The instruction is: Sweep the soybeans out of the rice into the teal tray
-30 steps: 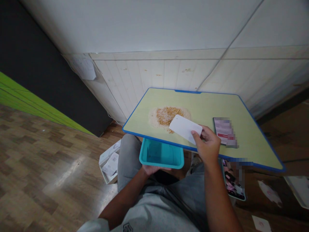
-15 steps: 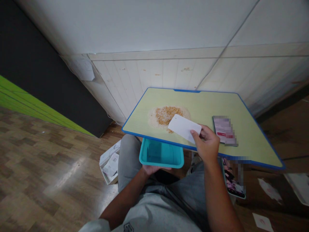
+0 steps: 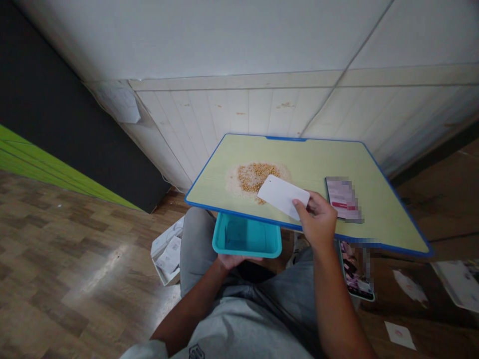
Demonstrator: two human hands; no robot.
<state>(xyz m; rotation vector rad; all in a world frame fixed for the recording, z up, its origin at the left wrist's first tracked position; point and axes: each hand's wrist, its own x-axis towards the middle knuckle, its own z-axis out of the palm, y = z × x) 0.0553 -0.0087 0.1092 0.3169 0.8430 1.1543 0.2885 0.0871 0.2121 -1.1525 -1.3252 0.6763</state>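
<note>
My right hand (image 3: pixel 320 217) pinches a flat white scraper card (image 3: pixel 283 196) with a small hole at its far corner. The card's far end lies at the near right side of a pile of yellow soybeans (image 3: pixel 249 183), which are mixed with pale, rice-like grains (image 3: pixel 232 185). This pile spreads over the left half of a low table (image 3: pixel 310 159) with a blue rim. My left hand (image 3: pixel 234 261) holds a teal plastic container (image 3: pixel 247 253) from below, under the table's near edge; most of its fingers are hidden. Inside the container no grains can be made out.
A phone (image 3: pixel 342 199) lies on the table's right part, and another phone (image 3: pixel 359 284) sits lower, beyond the near edge. An open white box (image 3: pixel 166 257) with papers stands on the floor at left. The white panelled wall (image 3: pixel 224 114) rises behind the table.
The whole view has shifted slightly, so everything appears a little further left. Both hands, the card, the container and the pile keep nearly the same places relative to each other.
</note>
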